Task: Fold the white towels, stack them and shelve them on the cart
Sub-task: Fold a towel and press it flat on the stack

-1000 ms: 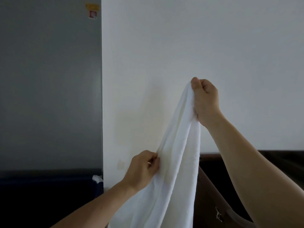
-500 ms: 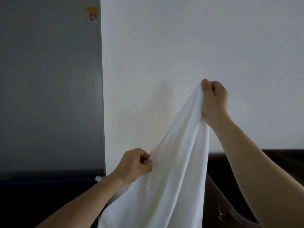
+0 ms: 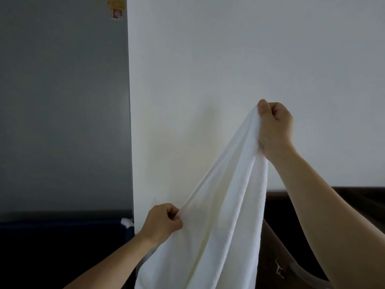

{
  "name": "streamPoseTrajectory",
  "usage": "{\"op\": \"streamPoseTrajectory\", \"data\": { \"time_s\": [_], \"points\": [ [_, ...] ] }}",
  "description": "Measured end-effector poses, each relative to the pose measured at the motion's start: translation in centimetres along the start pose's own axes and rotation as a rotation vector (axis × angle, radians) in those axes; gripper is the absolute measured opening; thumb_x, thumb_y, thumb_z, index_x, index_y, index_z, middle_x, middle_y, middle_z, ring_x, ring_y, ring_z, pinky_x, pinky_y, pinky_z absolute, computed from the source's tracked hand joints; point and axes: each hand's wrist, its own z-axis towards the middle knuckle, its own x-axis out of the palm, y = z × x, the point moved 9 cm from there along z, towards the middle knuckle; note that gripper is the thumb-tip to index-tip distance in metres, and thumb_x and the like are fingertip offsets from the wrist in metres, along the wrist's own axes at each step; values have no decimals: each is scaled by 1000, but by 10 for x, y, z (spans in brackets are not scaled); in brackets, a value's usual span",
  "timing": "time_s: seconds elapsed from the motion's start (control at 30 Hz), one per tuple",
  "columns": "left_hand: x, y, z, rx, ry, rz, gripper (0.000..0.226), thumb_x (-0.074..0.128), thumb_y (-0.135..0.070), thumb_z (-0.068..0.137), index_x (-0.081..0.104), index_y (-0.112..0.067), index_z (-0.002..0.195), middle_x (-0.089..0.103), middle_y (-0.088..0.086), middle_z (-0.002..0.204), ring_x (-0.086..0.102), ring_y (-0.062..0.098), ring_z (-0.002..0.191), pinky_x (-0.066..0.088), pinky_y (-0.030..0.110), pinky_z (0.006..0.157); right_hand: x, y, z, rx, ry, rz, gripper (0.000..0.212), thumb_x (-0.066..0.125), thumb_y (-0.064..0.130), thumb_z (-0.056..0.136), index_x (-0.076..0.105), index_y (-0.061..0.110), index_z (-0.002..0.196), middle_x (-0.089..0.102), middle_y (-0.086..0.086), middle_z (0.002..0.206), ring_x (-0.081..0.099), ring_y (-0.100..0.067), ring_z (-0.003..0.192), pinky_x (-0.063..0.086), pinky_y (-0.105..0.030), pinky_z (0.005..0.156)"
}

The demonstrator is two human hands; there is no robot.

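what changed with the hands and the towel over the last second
The left hand slid left and slightly down along the edge of the towel. The right hand shifted right, spreading the cloth wider between them. Both kept their grip, and the right is still higher.

White wall (image 3: 229,59) — grey wall (image 3: 62,101) left

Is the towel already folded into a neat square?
No, the towel hangs loose and unfolded between the raised right hand and the lower left hand.
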Motion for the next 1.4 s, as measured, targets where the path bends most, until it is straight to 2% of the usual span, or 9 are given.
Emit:
{"op": "streamPoseTrajectory", "data": {
  "time_s": [0.13,0.27,0.4,0.7,0.87,1.0,1.07,1.23,1.4],
  "points": [
    [-9,9,1,3,-65,-30,14,68,-2,82,66,-15,87,70,4,86,67,24,84,55,29,74,-7,-4,3,3,-15,-4,28,57,35,97,51,24,71,48,11,67,45,-6,63,42,-27,66],
    [-21,18,0,-12,-141,-53,22,66,-7,86,62,-23,100,67,-1,92,64,15,86,50,17,69,-14,-8,7,-4,-39,-22,28,57,34,98,51,24,72,49,11,68,45,-5,62,42,-24,65],
    [-21,25,-2,-40,-139,-59,16,65,-13,88,72,-27,87,74,-6,85,68,10,83,54,22,73,-15,-12,5,-9,-47,-41,26,55,34,99,51,25,74,50,12,71,45,-2,63,40,-19,63],
    [-30,28,-14,-127,-80,-479,21,58,-11,97,78,-16,95,77,0,94,70,21,95,55,37,88,-33,-21,10,-8,-105,-177,20,52,33,99,55,15,92,53,10,80,48,-5,69,40,-21,64],
    [-23,-10,-12,54,-43,-128,16,61,-24,96,77,-25,95,76,-11,91,69,6,87,56,28,82,1,-46,-13,-69,205,-578,21,60,31,97,66,10,97,54,-4,106,53,-22,90,40,-29,79],
    [-10,-62,-7,159,-81,-84,16,63,-26,93,76,-28,84,75,-11,82,66,3,76,51,20,69,58,-77,-101,-87,666,-486,26,61,26,97,63,15,121,64,1,109,59,-16,95,40,-19,84],
    [-4,-77,-3,209,-78,-74,16,64,-26,93,76,-23,84,74,-13,78,65,4,71,49,18,61,74,-95,-142,-13,840,-407,8,56,26,100,62,30,103,66,7,115,59,-7,100,40,-13,85],
    [3,-80,0,259,-64,-80,12,65,-21,94,77,-16,96,75,-11,88,67,-2,81,54,17,75,69,-123,-168,139,832,-381,26,47,31,103,47,22,79,55,10,78,49,-2,70,36,-13,67],
    [14,-67,-3,229,59,-67,10,65,-15,93,75,-14,92,72,-7,75,63,4,61,53,23,63,62,-120,-152,36,750,-513,26,42,36,103,42,17,86,58,0,82,55,-25,84,42,-36,76]
  ]
}}
